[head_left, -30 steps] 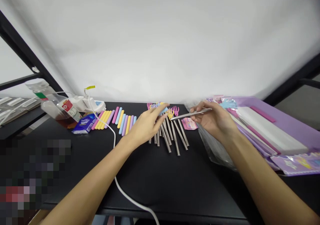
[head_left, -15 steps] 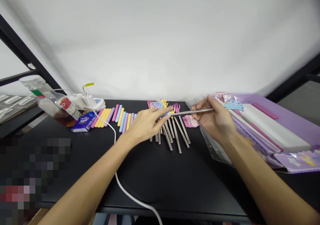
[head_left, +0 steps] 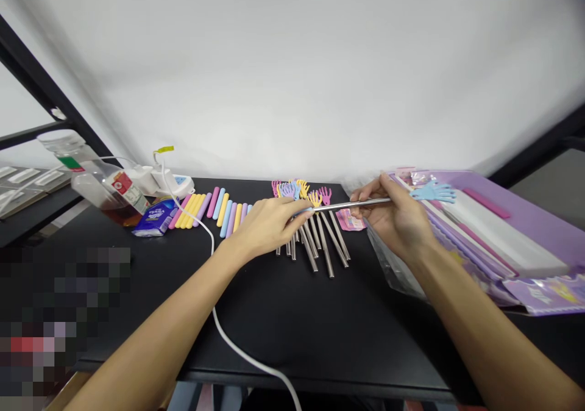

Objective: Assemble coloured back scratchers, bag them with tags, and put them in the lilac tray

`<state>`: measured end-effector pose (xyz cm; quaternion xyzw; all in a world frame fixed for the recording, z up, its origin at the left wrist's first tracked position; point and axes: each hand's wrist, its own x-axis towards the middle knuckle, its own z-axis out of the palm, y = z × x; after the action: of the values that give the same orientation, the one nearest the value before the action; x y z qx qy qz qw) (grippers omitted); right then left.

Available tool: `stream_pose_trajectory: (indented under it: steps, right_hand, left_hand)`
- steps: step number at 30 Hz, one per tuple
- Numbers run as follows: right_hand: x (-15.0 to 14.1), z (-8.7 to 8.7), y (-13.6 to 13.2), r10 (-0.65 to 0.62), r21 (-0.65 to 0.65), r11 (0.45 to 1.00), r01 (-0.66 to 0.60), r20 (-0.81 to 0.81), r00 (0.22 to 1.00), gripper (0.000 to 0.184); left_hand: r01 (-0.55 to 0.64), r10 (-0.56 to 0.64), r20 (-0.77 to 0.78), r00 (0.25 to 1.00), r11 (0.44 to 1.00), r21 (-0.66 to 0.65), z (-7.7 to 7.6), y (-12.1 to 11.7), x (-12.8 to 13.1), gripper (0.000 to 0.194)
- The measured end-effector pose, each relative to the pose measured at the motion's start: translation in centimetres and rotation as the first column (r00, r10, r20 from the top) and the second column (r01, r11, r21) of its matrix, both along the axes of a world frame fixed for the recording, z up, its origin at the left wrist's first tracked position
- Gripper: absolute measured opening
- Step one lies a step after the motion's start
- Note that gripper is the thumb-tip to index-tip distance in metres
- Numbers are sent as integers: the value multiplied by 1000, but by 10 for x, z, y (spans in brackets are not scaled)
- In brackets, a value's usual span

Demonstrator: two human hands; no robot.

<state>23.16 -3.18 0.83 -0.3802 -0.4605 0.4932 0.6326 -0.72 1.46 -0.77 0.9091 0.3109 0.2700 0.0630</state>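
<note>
My right hand (head_left: 397,217) grips a thin metal rod (head_left: 351,204) with a blue plastic hand shape (head_left: 433,191) at its right end. The rod lies almost level and points left. My left hand (head_left: 269,222) pinches the rod's left tip, its fingers closed over a small blue piece I cannot make out clearly. Just below both hands, several more metal rods (head_left: 320,245) with pink, yellow and purple hand-shaped tips (head_left: 299,189) lie fanned on the black table (head_left: 292,332).
A row of pastel sleeves (head_left: 214,208) lies left of the rods. Farther left are a tilted bottle (head_left: 98,182), a blue tissue pack (head_left: 154,218) and a white device (head_left: 159,182) with a cable (head_left: 219,325). Purple packaging (head_left: 493,228) and clear bags (head_left: 393,264) fill the right side.
My right hand lifted the rod slightly and moved it right. My left hand slid from the pile to the rod's left tip and closed on it.
</note>
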Motion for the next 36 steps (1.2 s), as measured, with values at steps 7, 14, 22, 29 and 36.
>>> stream_pose_trajectory:
  steps: [7,14,22,29,36]
  right_hand:
    - [0,4,-3,26,1,1000,-26,37,999,42]
    - [1,2,-2,21,21,1000,-23,66,998,42]
    - [-2,0,-3,-10,71,997,-2,162,987,41]
    - [-3,-1,-5,21,63,997,-32,181,983,30]
    - [-3,5,-7,-4,53,999,-5,174,985,24]
  left_hand:
    - [88,-72,112,991,986,-145,4,1,-2,35]
    - [129,-107,104,989,963,-237,8,1,-4,36]
    - [13,-22,-67,998,992,-125,4,2,-3,38]
    - [-25,14,-203,979,998,-52,7,-3,-2,37]
    - [35,-42,-145,989,998,-50,9,-2,-4,38]
